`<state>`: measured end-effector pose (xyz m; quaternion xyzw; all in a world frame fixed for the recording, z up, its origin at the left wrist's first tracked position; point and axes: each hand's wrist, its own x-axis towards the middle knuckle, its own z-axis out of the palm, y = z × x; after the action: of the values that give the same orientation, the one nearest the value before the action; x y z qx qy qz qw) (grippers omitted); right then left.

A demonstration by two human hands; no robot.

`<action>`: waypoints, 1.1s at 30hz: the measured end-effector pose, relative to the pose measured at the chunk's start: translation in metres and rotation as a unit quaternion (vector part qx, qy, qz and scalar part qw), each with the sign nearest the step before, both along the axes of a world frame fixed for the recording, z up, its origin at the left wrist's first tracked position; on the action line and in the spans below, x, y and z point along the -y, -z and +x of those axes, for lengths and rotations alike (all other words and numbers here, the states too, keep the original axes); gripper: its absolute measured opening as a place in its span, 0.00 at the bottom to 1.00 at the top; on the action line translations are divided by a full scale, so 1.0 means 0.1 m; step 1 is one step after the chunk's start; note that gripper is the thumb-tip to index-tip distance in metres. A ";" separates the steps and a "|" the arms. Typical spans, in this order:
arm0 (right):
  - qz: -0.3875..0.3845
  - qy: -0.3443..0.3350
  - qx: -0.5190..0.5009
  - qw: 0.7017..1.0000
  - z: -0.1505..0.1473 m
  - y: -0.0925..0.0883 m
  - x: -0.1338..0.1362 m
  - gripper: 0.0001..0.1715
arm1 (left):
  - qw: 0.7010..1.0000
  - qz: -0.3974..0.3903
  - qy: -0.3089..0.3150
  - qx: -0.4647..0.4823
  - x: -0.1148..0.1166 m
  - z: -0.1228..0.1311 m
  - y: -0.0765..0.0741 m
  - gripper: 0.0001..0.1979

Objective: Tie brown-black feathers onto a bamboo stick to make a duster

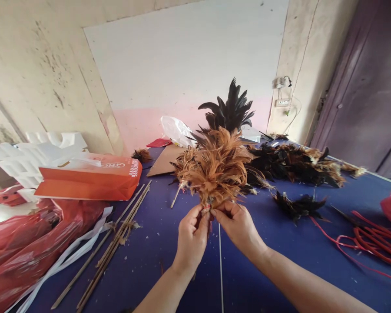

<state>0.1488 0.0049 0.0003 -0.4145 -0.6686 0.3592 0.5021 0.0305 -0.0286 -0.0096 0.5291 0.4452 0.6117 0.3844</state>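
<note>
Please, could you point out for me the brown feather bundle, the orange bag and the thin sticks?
Brown feather bundle (220, 169): head view, on the middle of its feathers.
Orange bag (87, 184): head view, on its orange side.
Thin sticks (117, 238): head view, about halfway along them.

I see the left hand (191, 238) and right hand (240, 226) pinch brown feathers (220, 169) near the middle; sticks (114, 245) lie lower left, red string (378, 248) lower right.
</note>
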 end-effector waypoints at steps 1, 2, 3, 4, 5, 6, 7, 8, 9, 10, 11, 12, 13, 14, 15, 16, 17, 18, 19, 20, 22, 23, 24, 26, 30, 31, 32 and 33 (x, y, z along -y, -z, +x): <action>0.003 0.006 0.008 1.000 -0.01 -0.01 0.01 0.13 | 1.000 0.010 -0.014 -0.016 -0.01 0.00 0.00 0.09; 0.003 0.008 0.016 1.000 -0.02 -0.01 0.02 0.14 | 0.999 0.018 -0.026 -0.028 -0.01 0.00 0.01 0.10; 0.001 0.005 0.022 1.000 -0.02 -0.02 0.02 0.14 | 0.998 0.023 -0.036 -0.037 -0.02 0.00 0.01 0.10; 0.000 0.000 0.030 1.000 -0.03 -0.02 0.02 0.14 | 0.998 0.026 -0.043 -0.043 -0.03 0.00 0.02 0.11; 0.001 -0.007 0.038 0.999 -0.03 -0.02 0.01 0.13 | 0.997 0.026 -0.048 -0.049 -0.04 0.00 0.02 0.12; 0.003 -0.012 0.049 0.999 -0.03 -0.01 0.01 0.13 | 0.997 0.024 -0.051 -0.056 -0.04 0.00 0.02 0.13; 0.006 -0.015 0.062 0.998 -0.02 -0.01 0.00 0.12 | 0.996 0.023 -0.053 -0.064 -0.05 -0.01 0.02 0.13; 0.009 -0.013 0.078 0.997 -0.01 0.00 0.00 0.12 | 0.995 0.022 -0.054 -0.075 -0.05 -0.02 0.02 0.13; 0.011 -0.011 0.095 0.995 0.00 0.00 0.00 0.12 | 0.994 0.024 -0.056 -0.088 -0.06 -0.03 0.02 0.13; 0.011 -0.008 0.114 0.993 0.01 0.00 0.01 0.12 | 0.992 0.028 -0.062 -0.106 -0.07 -0.05 0.02 0.13; 0.012 -0.005 0.131 0.991 0.01 0.00 0.02 0.12 | 0.988 0.035 -0.073 -0.129 -0.07 -0.07 0.02 0.12; 0.014 -0.005 0.146 0.989 0.01 -0.01 0.03 0.12 | 0.982 0.046 -0.090 -0.158 -0.08 -0.08 0.03 0.11; 0.019 -0.007 0.156 0.988 0.01 -0.03 0.05 0.12 | 0.974 0.062 -0.107 -0.190 -0.09 -0.10 0.04 0.10; 0.026 -0.011 0.161 0.987 0.00 -0.05 0.06 0.12 | 0.963 0.082 -0.124 -0.223 -0.10 -0.10 0.05 0.09; 0.034 -0.017 0.159 0.987 0.00 -0.07 0.07 0.12 | 0.952 0.103 -0.135 -0.254 -0.10 -0.10 0.06 0.09; 0.037 -0.021 0.150 0.988 -0.01 -0.10 0.08 0.12 | 0.942 0.124 -0.137 -0.279 -0.10 -0.09 0.08 0.09; 0.033 -0.022 0.137 0.990 -0.01 -0.12 0.08 0.11 | 0.934 0.139 -0.133 -0.301 -0.09 -0.07 0.10 0.10; 0.021 -0.021 0.125 0.992 -0.02 -0.15 0.08 0.11 | 0.927 0.147 -0.128 -0.320 -0.09 -0.04 0.12 0.11; 0.002 -0.018 0.112 0.994 -0.01 -0.17 0.08 0.11 | 0.921 0.149 -0.125 -0.338 -0.08 -0.01 0.13 0.12; -0.019 -0.016 0.096 0.995 -0.01 -0.19 0.08 0.11 | 0.915 0.147 -0.125 -0.356 -0.07 0.01 0.15 0.12; -0.058 -0.017 0.056 0.997 0.00 -0.21 0.08 0.10 | 0.902 0.142 -0.132 -0.385 -0.06 0.05 0.19 0.12; -0.075 -0.022 0.031 0.996 0.00 -0.21 0.09 0.10 | 0.897 0.142 -0.136 -0.396 -0.06 0.07 0.21 0.12; -0.090 -0.026 0.004 0.996 0.00 -0.20 0.10 0.10 | 0.892 0.143 -0.139 -0.405 -0.06 0.08 0.23 0.11; -0.119 -0.029 -0.037 0.992 0.00 -0.19 0.10 0.10 | 0.886 0.149 -0.137 -0.416 -0.07 0.08 0.26 0.11; -0.182 -0.044 -0.058 0.981 0.03 -0.18 0.07 0.09 | 0.893 0.154 -0.112 -0.407 -0.07 0.09 0.25 0.11; -0.194 -0.060 -0.057 0.978 0.04 -0.18 0.06 0.10 | 0.900 0.153 -0.104 -0.396 -0.06 0.09 0.23 0.11; -0.200 -0.081 -0.055 0.975 0.05 -0.19 0.06 0.11 | 0.907 0.151 -0.095 -0.382 -0.05 0.09 0.21 0.10; -0.202 -0.103 -0.049 0.973 0.06 -0.21 0.07 0.11 | 0.914 0.149 -0.089 -0.367 -0.04 0.09 0.18 0.10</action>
<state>0.1551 -0.0019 0.0214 -0.4179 -0.5958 0.5565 0.4009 0.0392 -0.0243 -0.0279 0.7257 0.5036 0.4657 0.0544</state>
